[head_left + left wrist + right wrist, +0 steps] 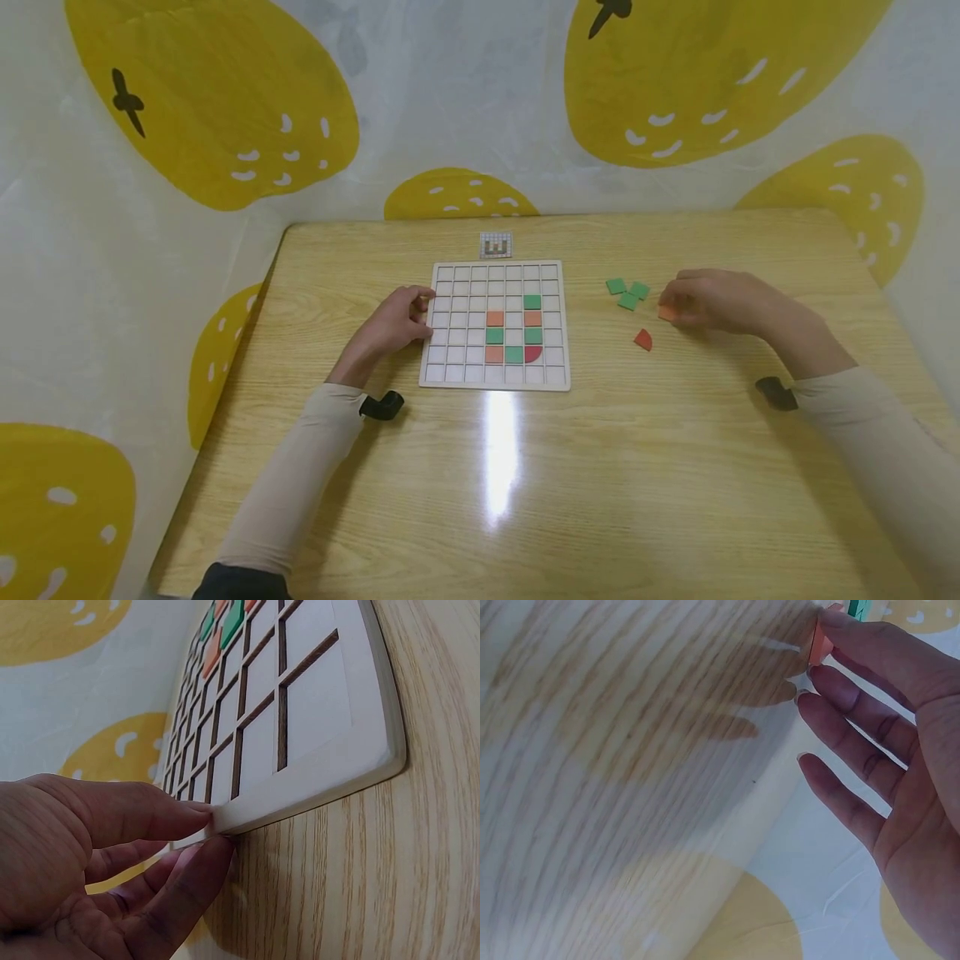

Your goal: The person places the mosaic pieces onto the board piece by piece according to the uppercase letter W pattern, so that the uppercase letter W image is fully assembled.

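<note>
A pale square grid board [555, 379] lies on the table. Its cells hold several green and orange square tiles in a U-like shape, with a red quarter-circle tile [532, 354] at the lower right corner of that shape. My left hand [392, 321] grips the board's left edge, thumb [161, 816] on the rim and a fingertip against its side. Off to the right, my right hand [712, 302] pinches an orange square tile [822, 641] between thumb and index finger, low over the table. The other fingers of that hand are spread apart.
Three green square tiles [628, 301] lie between the board and my right hand. A loose red quarter-circle tile [643, 340] is just below them. Behind the board sits a small card [496, 245] with a printed grid pattern. A lemon-patterned sheet [457, 100] hangs along the table's far edge.
</note>
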Demonstrator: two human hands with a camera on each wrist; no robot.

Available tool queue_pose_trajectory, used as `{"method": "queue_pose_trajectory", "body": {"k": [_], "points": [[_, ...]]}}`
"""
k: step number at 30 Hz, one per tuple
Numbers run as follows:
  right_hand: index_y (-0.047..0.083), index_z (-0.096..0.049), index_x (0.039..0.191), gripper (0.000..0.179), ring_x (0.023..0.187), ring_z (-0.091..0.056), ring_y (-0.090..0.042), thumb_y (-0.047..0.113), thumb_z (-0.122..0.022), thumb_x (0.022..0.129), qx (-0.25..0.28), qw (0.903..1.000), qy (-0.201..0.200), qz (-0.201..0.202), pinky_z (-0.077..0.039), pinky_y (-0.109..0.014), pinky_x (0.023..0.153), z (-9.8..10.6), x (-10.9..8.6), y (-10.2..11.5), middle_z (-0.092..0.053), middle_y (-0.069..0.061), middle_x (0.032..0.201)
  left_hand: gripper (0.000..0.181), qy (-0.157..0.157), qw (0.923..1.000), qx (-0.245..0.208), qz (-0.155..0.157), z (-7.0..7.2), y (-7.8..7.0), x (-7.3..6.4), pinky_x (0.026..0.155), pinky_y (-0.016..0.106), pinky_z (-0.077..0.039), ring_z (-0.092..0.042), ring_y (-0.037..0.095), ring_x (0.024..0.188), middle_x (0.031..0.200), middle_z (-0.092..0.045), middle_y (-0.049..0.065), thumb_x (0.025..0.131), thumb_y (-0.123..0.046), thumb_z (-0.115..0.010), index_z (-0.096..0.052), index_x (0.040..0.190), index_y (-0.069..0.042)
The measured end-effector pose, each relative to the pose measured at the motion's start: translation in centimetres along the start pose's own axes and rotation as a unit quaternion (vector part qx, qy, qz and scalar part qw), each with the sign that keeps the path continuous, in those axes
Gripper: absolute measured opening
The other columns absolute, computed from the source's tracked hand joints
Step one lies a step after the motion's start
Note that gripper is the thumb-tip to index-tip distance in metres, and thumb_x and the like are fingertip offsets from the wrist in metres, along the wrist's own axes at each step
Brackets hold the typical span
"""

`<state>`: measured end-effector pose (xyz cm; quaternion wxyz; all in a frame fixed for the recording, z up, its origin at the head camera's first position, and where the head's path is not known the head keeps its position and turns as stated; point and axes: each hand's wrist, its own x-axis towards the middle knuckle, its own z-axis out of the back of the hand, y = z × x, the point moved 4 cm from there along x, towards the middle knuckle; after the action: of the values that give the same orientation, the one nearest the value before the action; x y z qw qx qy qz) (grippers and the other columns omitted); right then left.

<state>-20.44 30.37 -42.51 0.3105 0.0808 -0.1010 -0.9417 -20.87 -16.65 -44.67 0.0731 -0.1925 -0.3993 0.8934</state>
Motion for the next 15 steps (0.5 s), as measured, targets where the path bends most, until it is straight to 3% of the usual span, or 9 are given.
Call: {"method": "queue_pose_trajectory", "body": {"k": [15], "points": [[0.017, -0.074, 0.097, 0.012, 0.086, -0.064, -0.017, 0.018, -0.08, 0.087, -0.004, 1.0, -0.008, -0.003, -0.053, -0.043, 0.073, -0.02, 0.2, 0.09, -0.066, 0.005, 0.093, 0.061, -0.001, 1.0, -0.002, -0.007, 0.02, -0.19, -0.12, 0.076, 0.032, -0.046, -0.051, 0.024, 0.095, 0.121, -0.052, 0.016, 0.089, 0.006, -0.071, -0.048, 0.145, -0.002]]}}
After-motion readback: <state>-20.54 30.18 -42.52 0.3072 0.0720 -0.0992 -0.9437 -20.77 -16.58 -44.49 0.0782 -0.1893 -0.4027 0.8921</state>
